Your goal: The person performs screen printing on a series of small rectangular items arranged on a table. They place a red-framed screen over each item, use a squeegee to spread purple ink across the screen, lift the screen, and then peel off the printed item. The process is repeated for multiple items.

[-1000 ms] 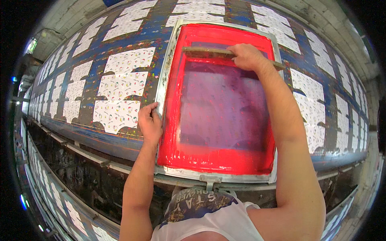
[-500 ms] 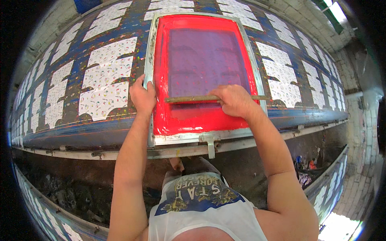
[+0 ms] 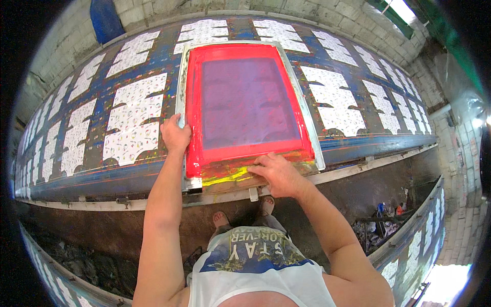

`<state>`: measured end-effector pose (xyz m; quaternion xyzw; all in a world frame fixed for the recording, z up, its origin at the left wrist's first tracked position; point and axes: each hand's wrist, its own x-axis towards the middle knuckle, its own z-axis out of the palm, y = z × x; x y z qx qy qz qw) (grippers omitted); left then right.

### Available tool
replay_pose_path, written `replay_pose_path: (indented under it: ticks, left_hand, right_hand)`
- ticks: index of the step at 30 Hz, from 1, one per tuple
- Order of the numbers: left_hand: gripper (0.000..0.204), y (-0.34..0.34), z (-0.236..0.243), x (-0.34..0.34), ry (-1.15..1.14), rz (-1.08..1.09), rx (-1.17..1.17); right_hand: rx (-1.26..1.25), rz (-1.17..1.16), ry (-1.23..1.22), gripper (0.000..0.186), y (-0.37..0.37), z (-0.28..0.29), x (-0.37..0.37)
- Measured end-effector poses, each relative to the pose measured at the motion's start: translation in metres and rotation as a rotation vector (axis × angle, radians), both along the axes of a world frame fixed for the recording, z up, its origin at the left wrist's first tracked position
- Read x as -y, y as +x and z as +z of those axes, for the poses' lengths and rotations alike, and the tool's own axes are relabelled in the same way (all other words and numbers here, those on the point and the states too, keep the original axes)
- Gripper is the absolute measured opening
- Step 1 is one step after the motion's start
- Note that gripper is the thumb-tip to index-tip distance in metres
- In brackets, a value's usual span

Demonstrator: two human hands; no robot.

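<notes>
A screen-printing frame (image 3: 300, 105) lies on the long table. Its see-through purple mesh (image 3: 245, 102) is bordered by wet red ink (image 3: 250, 148). My left hand (image 3: 175, 134) is closed around the frame's left rail. At the frame's near end, a wide wooden squeegee (image 3: 225, 177) smeared with yellow and red lies tilted toward me, covering the near rail. My right hand (image 3: 279, 175) grips the squeegee near its middle, fingers over its upper edge. The blade side of the squeegee is hidden. Faint outlines of cloth show through the mesh.
White printed cloth pieces (image 3: 135, 120) lie in rows on both sides of the frame, on the dark stained table (image 3: 171, 97). A pale rail (image 3: 138, 205) runs along the table's front edge. Behind me stands another table with cloth (image 3: 415, 245). Scraps (image 3: 376, 227) lie at the right.
The squeegee has come toward me from across the mesh to the near end and tipped over, its broad face now showing. My right hand moved with it. My left hand stays on the rail.
</notes>
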<state>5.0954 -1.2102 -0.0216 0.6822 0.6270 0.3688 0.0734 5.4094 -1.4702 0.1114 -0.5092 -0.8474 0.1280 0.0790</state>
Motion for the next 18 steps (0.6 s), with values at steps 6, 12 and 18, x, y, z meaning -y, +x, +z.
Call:
replay_pose_path:
  ticks: [6,12,18]
  left_hand:
    - [0.051,-0.005,-0.006,-0.008,-0.060,-0.014,0.058]
    - [0.052,-0.006,-0.008,-0.015,-0.085,-0.020,0.121]
    - [0.055,-0.006,-0.009,-0.013,-0.114,-0.023,0.225]
  right_hand:
    - [-0.289,0.019,-0.065,0.057,0.055,0.002,0.015]
    - [-0.430,-0.384,0.166,0.055,0.159,-0.013,0.025]
    - [-0.497,-0.713,0.112,0.058,0.216,-0.052,0.008]
